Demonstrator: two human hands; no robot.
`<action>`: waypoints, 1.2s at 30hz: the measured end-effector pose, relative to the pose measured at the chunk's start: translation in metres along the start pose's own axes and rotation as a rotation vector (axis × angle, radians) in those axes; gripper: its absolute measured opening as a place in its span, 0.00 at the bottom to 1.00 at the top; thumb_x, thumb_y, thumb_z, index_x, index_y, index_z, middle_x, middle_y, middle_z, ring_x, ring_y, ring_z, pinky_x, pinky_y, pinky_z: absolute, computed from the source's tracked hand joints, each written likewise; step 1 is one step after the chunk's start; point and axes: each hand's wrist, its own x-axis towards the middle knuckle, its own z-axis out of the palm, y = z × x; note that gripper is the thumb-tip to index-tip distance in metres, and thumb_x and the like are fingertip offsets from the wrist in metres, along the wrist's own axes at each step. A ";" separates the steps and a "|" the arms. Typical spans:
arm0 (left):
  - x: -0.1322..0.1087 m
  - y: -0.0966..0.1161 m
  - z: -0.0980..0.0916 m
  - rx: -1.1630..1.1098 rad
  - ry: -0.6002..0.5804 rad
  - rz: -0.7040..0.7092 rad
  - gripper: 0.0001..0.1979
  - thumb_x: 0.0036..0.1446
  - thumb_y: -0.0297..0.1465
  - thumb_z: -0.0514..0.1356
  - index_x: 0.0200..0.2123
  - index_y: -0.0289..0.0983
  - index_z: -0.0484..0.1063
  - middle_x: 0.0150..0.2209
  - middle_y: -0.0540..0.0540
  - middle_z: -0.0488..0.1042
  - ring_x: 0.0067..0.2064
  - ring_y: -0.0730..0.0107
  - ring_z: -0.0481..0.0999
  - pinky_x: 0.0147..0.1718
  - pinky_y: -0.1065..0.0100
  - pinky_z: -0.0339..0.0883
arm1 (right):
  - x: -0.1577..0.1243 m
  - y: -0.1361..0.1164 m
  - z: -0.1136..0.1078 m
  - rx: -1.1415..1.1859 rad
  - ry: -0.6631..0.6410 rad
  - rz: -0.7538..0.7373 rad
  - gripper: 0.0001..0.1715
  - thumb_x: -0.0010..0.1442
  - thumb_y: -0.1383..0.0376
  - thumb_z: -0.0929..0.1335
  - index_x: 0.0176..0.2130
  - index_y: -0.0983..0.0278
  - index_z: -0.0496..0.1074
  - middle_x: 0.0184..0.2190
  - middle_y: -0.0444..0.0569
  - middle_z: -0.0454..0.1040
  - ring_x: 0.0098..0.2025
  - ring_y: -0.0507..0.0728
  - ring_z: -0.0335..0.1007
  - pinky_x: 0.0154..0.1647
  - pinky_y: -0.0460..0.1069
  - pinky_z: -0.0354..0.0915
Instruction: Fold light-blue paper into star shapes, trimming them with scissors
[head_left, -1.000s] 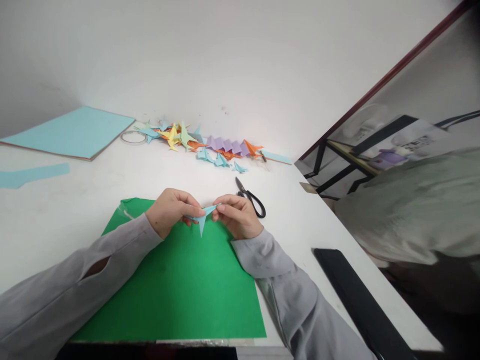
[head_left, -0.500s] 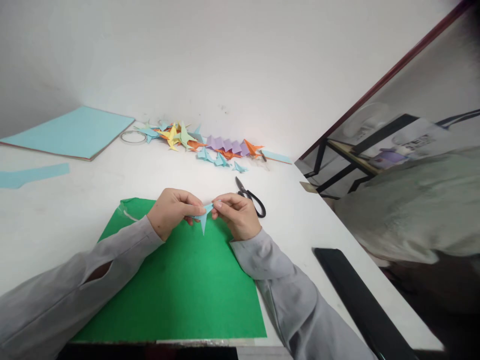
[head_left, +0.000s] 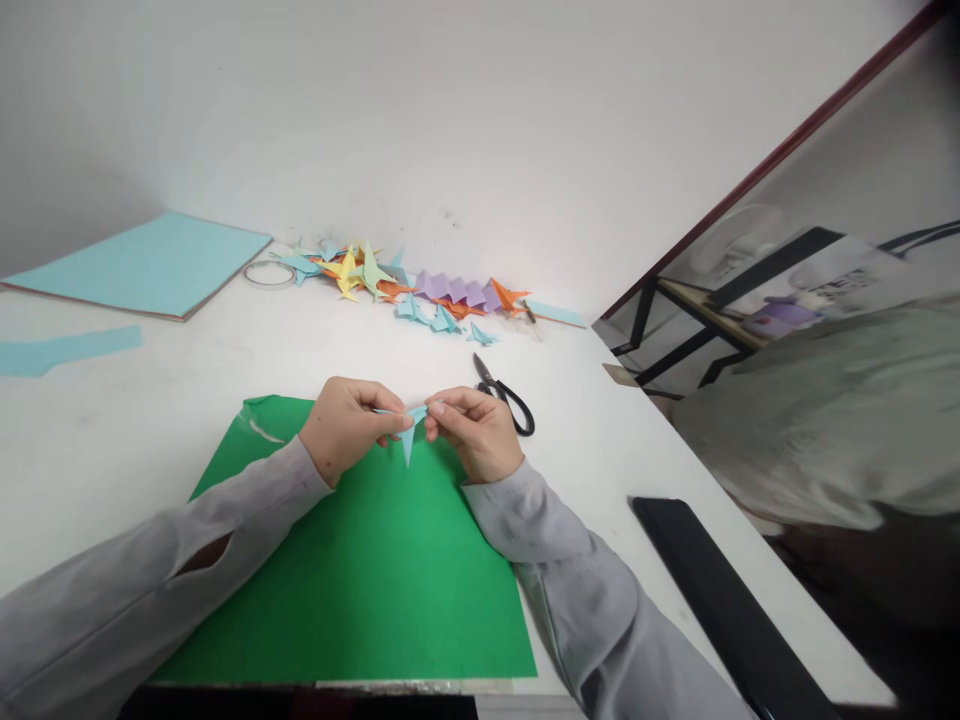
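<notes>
Between my two hands is a small light-blue folded paper piece (head_left: pixel 408 446), one pointed end hanging down. My left hand (head_left: pixel 349 425) pinches its left part between thumb and fingers. The fingertips of my right hand (head_left: pixel 476 430) are closed on its right end. Both hands are raised over the upper part of a green sheet (head_left: pixel 360 590). Close behind my right hand lie black-handled scissors (head_left: pixel 517 410), blades pointing away from me. My fingers cover part of the folds.
Along the wall lies a pile of colourful folded paper shapes (head_left: pixel 367 270), with a purple pleated strip (head_left: pixel 457 290). A light-blue paper stack (head_left: pixel 150 265), a ring (head_left: pixel 268 274) and a blue paper strip (head_left: pixel 75 347) are on the left. A long black object (head_left: pixel 720 590) lies right.
My left fingers have shifted slightly on the folded paper, and more of its left part shows above them. My right hand keeps its pinch. The view has moved a little.
</notes>
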 end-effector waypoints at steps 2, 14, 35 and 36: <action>0.000 0.000 0.000 0.017 0.001 0.013 0.04 0.34 0.25 0.63 0.14 0.32 0.70 0.19 0.49 0.71 0.18 0.78 0.65 0.17 0.72 0.59 | 0.000 0.000 0.001 0.005 0.006 -0.004 0.06 0.44 0.65 0.73 0.25 0.65 0.74 0.16 0.42 0.73 0.17 0.48 0.66 0.20 0.44 0.63; -0.003 -0.002 0.005 0.035 0.086 0.044 0.05 0.35 0.26 0.61 0.13 0.32 0.69 0.20 0.48 0.72 0.18 0.78 0.65 0.17 0.73 0.59 | 0.001 -0.001 0.008 0.080 0.073 0.070 0.07 0.41 0.66 0.73 0.24 0.66 0.74 0.14 0.43 0.72 0.15 0.48 0.65 0.17 0.43 0.62; -0.005 -0.006 0.007 0.012 0.099 0.050 0.05 0.33 0.27 0.62 0.13 0.33 0.69 0.21 0.48 0.73 0.19 0.76 0.66 0.16 0.72 0.61 | -0.004 -0.004 0.017 -0.127 0.095 0.041 0.13 0.41 0.60 0.74 0.20 0.66 0.70 0.13 0.41 0.70 0.14 0.47 0.63 0.17 0.43 0.60; -0.005 -0.006 0.007 0.004 0.092 0.048 0.05 0.33 0.26 0.62 0.13 0.33 0.69 0.21 0.48 0.72 0.19 0.76 0.66 0.16 0.72 0.61 | -0.004 -0.005 0.017 -0.134 0.097 0.038 0.14 0.41 0.60 0.73 0.19 0.66 0.69 0.13 0.41 0.70 0.14 0.47 0.62 0.17 0.43 0.60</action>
